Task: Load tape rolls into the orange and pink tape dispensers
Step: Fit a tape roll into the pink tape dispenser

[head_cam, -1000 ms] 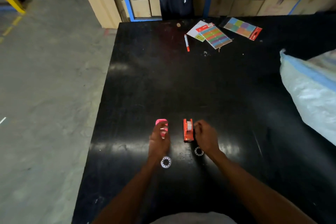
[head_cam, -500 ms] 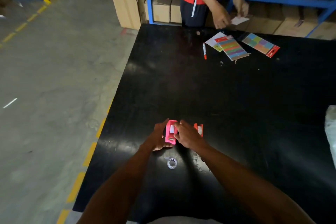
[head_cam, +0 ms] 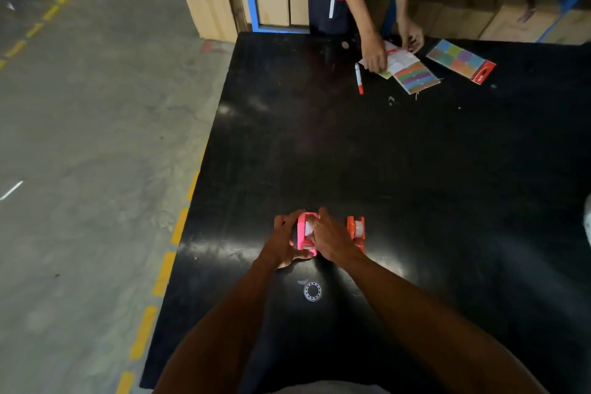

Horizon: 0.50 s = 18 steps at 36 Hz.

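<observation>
Both hands' grip on pink dispenser [head_cam: 303, 235], w/ roll

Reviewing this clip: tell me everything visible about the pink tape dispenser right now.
The pink tape dispenser is a small, glossy body that looks like plastic, bright pink. A whitish tape roll shows in its open top, and a small metallic strip sits at its near end. It is near the front left part of the black table, gripped between both hands: the left hand cups its left side, and the right hand covers its right side and top. Whether it rests on the table cannot be told.
</observation>
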Tool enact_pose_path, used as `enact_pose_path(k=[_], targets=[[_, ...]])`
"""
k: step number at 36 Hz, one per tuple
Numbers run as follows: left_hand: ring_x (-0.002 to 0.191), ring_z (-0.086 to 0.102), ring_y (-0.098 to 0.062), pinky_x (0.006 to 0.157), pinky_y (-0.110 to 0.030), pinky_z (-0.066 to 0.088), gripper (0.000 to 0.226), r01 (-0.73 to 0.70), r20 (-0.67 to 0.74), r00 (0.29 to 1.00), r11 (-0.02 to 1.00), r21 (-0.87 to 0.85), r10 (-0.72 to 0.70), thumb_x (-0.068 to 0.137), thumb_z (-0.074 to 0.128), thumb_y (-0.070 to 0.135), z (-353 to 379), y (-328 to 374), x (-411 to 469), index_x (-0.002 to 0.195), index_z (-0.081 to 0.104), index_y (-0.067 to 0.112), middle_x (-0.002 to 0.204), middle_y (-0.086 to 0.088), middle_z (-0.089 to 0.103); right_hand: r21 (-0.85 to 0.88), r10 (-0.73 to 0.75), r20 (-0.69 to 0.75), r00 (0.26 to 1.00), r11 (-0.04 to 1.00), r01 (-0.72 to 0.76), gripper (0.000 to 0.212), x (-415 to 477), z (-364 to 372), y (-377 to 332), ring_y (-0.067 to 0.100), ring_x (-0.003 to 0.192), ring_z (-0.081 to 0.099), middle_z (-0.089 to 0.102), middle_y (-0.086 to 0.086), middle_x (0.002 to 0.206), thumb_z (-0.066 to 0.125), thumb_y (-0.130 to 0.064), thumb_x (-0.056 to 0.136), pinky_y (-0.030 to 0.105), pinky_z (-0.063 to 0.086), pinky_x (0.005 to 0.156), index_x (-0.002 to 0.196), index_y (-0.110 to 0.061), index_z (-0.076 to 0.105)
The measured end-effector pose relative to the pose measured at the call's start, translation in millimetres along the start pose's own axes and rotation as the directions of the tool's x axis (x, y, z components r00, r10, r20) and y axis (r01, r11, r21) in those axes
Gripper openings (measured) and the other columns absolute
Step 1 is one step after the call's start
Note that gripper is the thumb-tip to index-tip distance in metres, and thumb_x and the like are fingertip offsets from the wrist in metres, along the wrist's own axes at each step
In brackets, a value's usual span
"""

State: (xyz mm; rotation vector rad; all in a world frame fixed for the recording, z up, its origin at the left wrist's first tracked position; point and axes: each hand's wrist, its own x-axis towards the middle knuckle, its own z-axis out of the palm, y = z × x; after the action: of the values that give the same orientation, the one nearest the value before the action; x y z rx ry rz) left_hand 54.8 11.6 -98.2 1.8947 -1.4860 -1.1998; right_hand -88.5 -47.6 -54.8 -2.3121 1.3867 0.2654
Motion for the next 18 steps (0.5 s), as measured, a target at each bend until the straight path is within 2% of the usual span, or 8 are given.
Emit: enact_pose_path(k=[3, 6, 10, 12, 16, 18], targets=[[0.119, 0.054, -0.023, 0.096, -0.044, 0.056, 0.111, -0.015, -0.001, 1.000, 1.000, 0.003, 0.015, 0.054, 0.094, 0.033, 0, -3, 0, 0.146, 0.032, 0.037, 0.133, 0.000, 0.033, 0.132, -0.045, 0.081, 0.996, 0.991, 0.034, 0.039, 4, -8, 8, 0.030, 0.116, 0.060, 0.050, 0.012, 0.131, 0.057, -0.026, 0.100, 0.038, 0.046, 0.101, 0.135, -0.012, 0.056], [0.119, 0.054, -0.024, 0.095, -0.045, 0.056, 0.111, -0.026, 0.006, 1.000, 1.000, 0.003, 0.026, 0.054, 0.094, 0.035, -1, -5, 1, 0.145, 0.032, 0.039, 0.132, 0.000, 0.033, 0.210, -0.091, 0.120, 0.989, 0.976, 0.064, 0.043, 6, -19, 15, 0.031, 0.124, 0.055, 0.054, 0.015, 0.136, 0.057, -0.024, 0.099, 0.038, 0.041, 0.105, 0.139, -0.010, 0.054], [0.117, 0.055, -0.025, 0.094, -0.046, 0.056, 0.111, -0.025, 0.012, 1.000, 1.000, -0.006, 0.025, 0.053, 0.092, 0.041, -1, -3, 0, 0.145, 0.030, 0.040, 0.132, 0.000, 0.033, 0.269, -0.110, 0.086, 0.990, 0.960, 0.084, 0.037, -1, -24, 17, 0.030, 0.119, 0.059, 0.063, 0.014, 0.133, 0.055, -0.015, 0.098, 0.032, 0.044, 0.098, 0.134, -0.007, 0.058], [0.116, 0.056, -0.024, 0.093, -0.044, 0.057, 0.113, -0.007, 0.020, 1.000, 1.000, -0.030, 0.008, 0.055, 0.093, 0.034, -2, -2, 0, 0.147, 0.027, 0.040, 0.130, 0.000, 0.033, 0.297, -0.099, 0.076, 0.992, 0.952, 0.072, 0.034, -5, -24, 17, 0.029, 0.114, 0.062, 0.065, 0.013, 0.128, 0.055, -0.012, 0.096, 0.029, 0.044, 0.092, 0.129, -0.008, 0.060], [0.106, 0.058, -0.020, 0.085, -0.037, 0.059, 0.132, 0.030, 0.069, 0.997, 0.998, -0.052, -0.026, 0.058, 0.093, 0.012, -5, 2, -6, 0.155, 0.006, 0.039, 0.128, -0.001, 0.032, 0.321, -0.057, 0.059, 0.997, 0.946, 0.035, 0.032, -17, -23, 16, 0.029, 0.117, 0.060, 0.064, 0.013, 0.129, 0.057, -0.019, 0.096, 0.034, 0.045, 0.097, 0.125, -0.007, 0.059], [0.096, 0.057, -0.014, 0.081, -0.029, 0.054, 0.119, 0.031, 0.013, 0.999, 0.997, -0.065, -0.030, 0.068, 0.086, 0.011, -5, 1, -14, 0.156, 0.009, 0.032, 0.125, -0.002, 0.035, 0.324, -0.056, 0.037, 0.998, 0.945, 0.042, 0.032, -22, -22, 18, 0.028, 0.116, 0.060, 0.064, 0.012, 0.128, 0.057, -0.022, 0.096, 0.036, 0.046, 0.098, 0.124, -0.007, 0.059]])
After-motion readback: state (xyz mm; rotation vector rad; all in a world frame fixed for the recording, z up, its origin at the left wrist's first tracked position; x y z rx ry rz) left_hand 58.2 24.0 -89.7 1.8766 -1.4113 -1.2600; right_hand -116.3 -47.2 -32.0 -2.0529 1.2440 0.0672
